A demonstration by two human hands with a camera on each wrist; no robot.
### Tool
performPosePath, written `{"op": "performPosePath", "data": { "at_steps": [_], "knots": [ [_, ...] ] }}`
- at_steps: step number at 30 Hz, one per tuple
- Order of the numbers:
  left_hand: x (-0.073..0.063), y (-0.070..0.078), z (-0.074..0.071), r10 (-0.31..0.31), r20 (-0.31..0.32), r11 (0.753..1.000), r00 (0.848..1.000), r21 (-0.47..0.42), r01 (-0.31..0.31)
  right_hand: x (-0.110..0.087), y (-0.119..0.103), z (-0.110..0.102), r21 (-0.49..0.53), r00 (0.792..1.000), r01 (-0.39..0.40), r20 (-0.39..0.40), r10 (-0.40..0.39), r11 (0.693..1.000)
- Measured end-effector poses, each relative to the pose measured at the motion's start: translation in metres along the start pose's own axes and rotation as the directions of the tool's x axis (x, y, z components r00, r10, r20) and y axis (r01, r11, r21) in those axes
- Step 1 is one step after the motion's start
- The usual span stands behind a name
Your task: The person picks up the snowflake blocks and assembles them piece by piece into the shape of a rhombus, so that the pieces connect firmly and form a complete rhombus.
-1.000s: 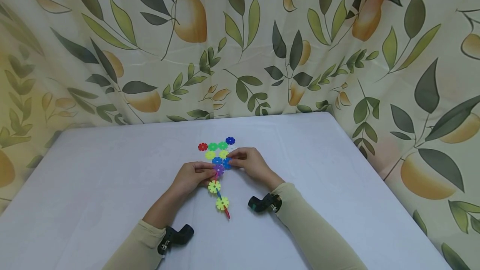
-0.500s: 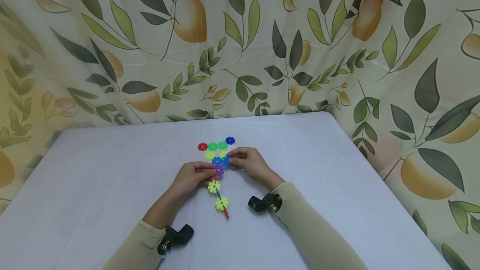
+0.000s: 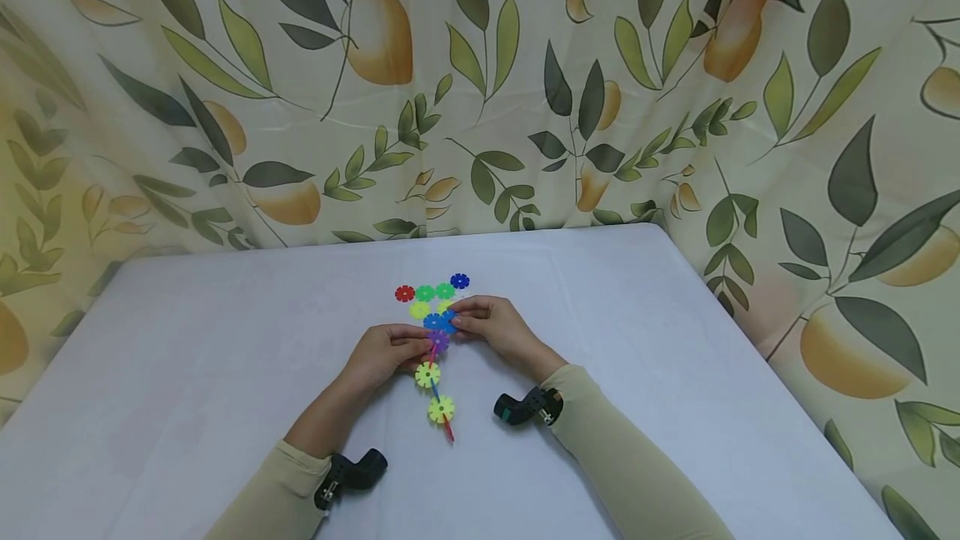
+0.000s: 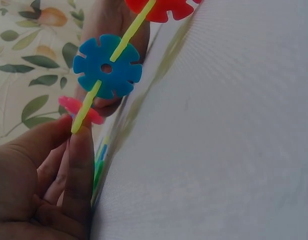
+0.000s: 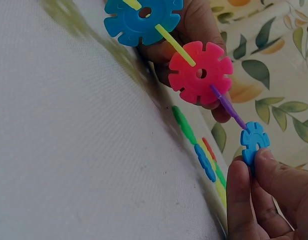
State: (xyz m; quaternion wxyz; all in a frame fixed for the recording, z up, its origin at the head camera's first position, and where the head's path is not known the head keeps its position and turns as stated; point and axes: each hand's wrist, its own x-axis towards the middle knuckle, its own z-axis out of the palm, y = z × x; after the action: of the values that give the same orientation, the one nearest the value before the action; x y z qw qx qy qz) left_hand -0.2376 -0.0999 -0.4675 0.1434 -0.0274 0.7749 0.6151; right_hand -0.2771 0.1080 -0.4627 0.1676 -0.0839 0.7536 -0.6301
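Note:
My left hand (image 3: 386, 355) pinches a chain of slotted snowflake discs near its pink disc (image 5: 191, 87). Below it hang a yellow disc (image 3: 427, 375), a blue disc (image 4: 91, 62), another yellow disc (image 3: 441, 410) and a red disc (image 3: 448, 430) at the end. A purple disc (image 5: 228, 106) sits edge-on in the pink one. My right hand (image 3: 498, 325) pinches a light blue disc (image 5: 254, 131) between thumb and fingers. Its rim meets the purple disc's far edge; how deep the slots engage I cannot tell.
Several loose discs lie on the white-covered table (image 3: 225, 373) beyond my hands: red (image 3: 405, 293), green (image 3: 425, 292), dark blue (image 3: 460, 281), yellow (image 3: 420, 309) and blue (image 3: 432, 322). A leaf-patterned curtain (image 3: 480, 140) hangs behind the table. Each wrist carries a black camera (image 3: 360, 470).
My right hand has shifted slightly left with the light blue disc, towards the purple one. The chain's lower end has swung a little left. My left hand stays nearly still.

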Motion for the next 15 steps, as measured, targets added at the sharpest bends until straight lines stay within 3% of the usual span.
{"op": "performPosePath", "data": {
  "at_steps": [9,15],
  "knots": [
    [0.0014,0.0007,0.0004,-0.010,0.016,1.000,1.000,0.001,0.010,-0.0011,-0.0011,0.0014,0.070,1.000,-0.008,0.024,0.007,0.998],
    [0.0022,-0.0004,-0.0005,-0.010,0.014,1.000,1.000,0.011,0.010,-0.0032,-0.0017,0.0028,0.045,0.998,-0.003,0.055,0.001,0.999]
  ]
}}
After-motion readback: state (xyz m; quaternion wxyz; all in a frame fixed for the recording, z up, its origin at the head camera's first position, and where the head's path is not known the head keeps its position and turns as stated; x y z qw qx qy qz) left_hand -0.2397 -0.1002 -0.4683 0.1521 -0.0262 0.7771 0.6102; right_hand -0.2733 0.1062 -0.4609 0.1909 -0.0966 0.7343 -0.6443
